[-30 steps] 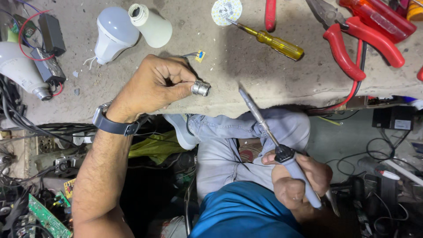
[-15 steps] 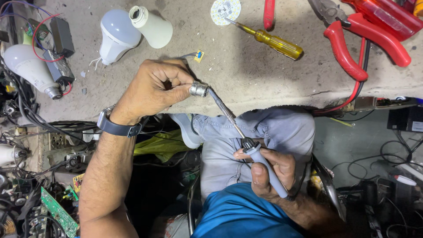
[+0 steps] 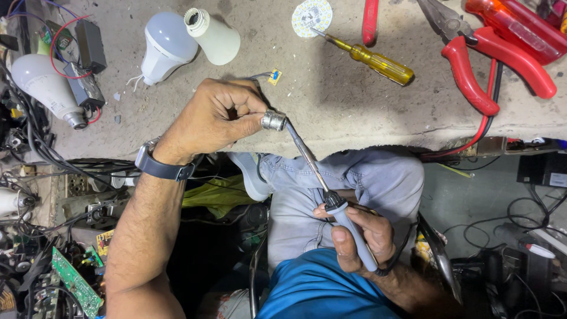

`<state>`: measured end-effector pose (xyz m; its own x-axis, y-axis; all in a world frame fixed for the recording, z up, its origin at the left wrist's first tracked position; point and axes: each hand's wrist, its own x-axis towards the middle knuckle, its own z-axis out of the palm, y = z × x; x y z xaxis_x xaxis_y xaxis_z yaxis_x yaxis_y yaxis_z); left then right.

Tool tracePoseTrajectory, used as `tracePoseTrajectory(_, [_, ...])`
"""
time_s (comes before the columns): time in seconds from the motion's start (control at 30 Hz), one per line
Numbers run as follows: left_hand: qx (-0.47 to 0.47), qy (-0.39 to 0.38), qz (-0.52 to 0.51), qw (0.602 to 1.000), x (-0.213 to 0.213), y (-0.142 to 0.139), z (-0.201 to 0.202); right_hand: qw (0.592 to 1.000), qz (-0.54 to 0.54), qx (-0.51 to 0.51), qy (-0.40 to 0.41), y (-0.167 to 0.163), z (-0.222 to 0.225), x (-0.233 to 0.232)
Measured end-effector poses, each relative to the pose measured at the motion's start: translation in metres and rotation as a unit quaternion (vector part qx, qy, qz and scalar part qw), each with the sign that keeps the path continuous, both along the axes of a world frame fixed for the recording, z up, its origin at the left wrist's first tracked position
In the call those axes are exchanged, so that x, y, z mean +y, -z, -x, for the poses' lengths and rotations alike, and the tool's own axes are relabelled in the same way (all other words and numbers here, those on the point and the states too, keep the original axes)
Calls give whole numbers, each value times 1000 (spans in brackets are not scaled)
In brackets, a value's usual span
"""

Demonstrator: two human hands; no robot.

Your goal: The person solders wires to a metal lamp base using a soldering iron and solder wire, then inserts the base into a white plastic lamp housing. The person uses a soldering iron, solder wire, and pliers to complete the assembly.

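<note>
My left hand (image 3: 215,118) pinches a small silver screw cap of a bulb (image 3: 274,120) just above the front edge of the grey workbench (image 3: 354,112). A dark watch sits on that wrist. My right hand (image 3: 354,236) grips the grey handle of a soldering iron (image 3: 331,195) over my lap. Its metal tip touches the open end of the screw cap. Thin wires and a small yellow part (image 3: 274,75) lie just behind my left hand.
On the bench lie two white bulb housings (image 3: 168,44), a white bulb (image 3: 44,88), a round LED plate (image 3: 311,15), a yellow-handled screwdriver (image 3: 372,59) and red-handled pliers (image 3: 472,65). Circuit boards (image 3: 74,283) and tangled cables crowd the floor.
My right hand swung the soldering iron up from beside my lap until its tip met the screw cap. My left hand stayed nearly still with the cap.
</note>
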<state>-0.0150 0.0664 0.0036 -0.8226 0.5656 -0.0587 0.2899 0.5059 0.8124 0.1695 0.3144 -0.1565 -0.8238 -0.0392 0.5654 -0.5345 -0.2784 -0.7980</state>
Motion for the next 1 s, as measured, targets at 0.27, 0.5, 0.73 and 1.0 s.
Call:
tracePoseTrajectory(0.27, [-35, -24, 5, 999, 2, -2, 1, 998, -32, 47, 32, -2, 7, 0])
tracePoseTrajectory(0.5, [-29, -6, -11, 999, 1, -1, 2, 999, 48, -9, 6, 6, -1, -2])
tracePoseTrajectory(0.73, [-39, -12, 4, 999, 0, -1, 3, 1000, 20, -4, -7, 10, -4, 2])
tracePoseTrajectory(1.0, [-9, 14, -1, 1000, 0, -1, 3, 997, 77, -26, -14, 12, -5, -4])
